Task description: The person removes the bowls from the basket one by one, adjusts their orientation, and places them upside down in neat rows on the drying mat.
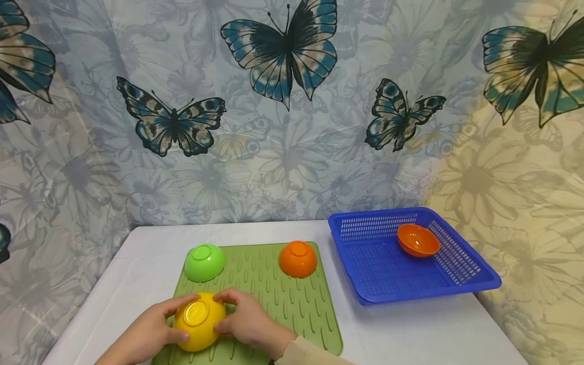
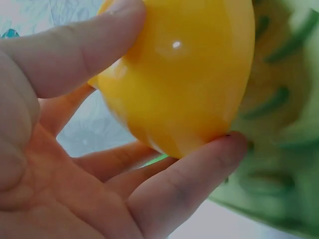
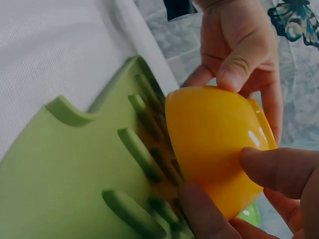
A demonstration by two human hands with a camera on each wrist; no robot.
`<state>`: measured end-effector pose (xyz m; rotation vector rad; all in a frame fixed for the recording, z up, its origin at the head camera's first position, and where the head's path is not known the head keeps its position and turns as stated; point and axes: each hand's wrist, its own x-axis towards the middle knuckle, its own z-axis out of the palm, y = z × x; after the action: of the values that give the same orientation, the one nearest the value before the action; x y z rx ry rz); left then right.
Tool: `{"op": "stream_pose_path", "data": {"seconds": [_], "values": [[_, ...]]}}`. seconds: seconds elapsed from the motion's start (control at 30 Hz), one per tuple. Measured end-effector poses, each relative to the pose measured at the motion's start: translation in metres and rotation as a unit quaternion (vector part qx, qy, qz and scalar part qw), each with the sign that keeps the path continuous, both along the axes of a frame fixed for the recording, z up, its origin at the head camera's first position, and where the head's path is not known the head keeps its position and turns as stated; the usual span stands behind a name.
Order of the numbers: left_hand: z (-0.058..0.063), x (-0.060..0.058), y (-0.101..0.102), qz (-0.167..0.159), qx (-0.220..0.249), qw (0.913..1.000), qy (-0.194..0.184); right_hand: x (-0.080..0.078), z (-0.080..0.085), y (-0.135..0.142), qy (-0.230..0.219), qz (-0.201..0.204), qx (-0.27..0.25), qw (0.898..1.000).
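A yellow bowl (image 1: 199, 332) is upside down at the near left of the green ridged mat (image 1: 274, 299), its foot ring facing up. My left hand (image 1: 152, 324) grips it from the left, thumb on the near side and fingers round the far side. From the right, my right hand (image 1: 250, 320) holds the same bowl between thumb and fingers. In the right wrist view the rim of the yellow bowl (image 3: 214, 144) is close over the mat ridges; whether it touches them I cannot tell. The left wrist view shows the bowl's smooth side (image 2: 184, 74) between thumb and fingers.
An upturned green bowl (image 1: 205, 266) sits at the mat's far left corner, and an upturned orange bowl (image 1: 297, 262) at its far right. On the white table (image 1: 319, 230), to the right, stands a blue basket (image 1: 429, 296) with another orange bowl (image 1: 417, 241) inside, right way up.
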<state>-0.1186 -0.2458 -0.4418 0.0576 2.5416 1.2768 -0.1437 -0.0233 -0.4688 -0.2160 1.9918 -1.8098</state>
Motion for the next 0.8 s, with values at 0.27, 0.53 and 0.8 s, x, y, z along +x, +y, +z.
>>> {"op": "stream_pose_path", "data": {"seconds": [0.27,0.53,0.8], "values": [[-0.009,0.001,-0.007,0.002,0.017,0.9993,-0.033,0.004,-0.002,-0.009,-0.007,-0.016,0.012,1.0],[-0.016,0.0,-0.008,0.01,-0.002,0.998,-0.063,0.004,-0.001,-0.013,-0.029,-0.016,0.029,0.999],[-0.015,0.0,-0.005,0.001,-0.038,0.9976,-0.058,0.003,-0.002,-0.015,-0.032,-0.008,0.035,0.999]]}}
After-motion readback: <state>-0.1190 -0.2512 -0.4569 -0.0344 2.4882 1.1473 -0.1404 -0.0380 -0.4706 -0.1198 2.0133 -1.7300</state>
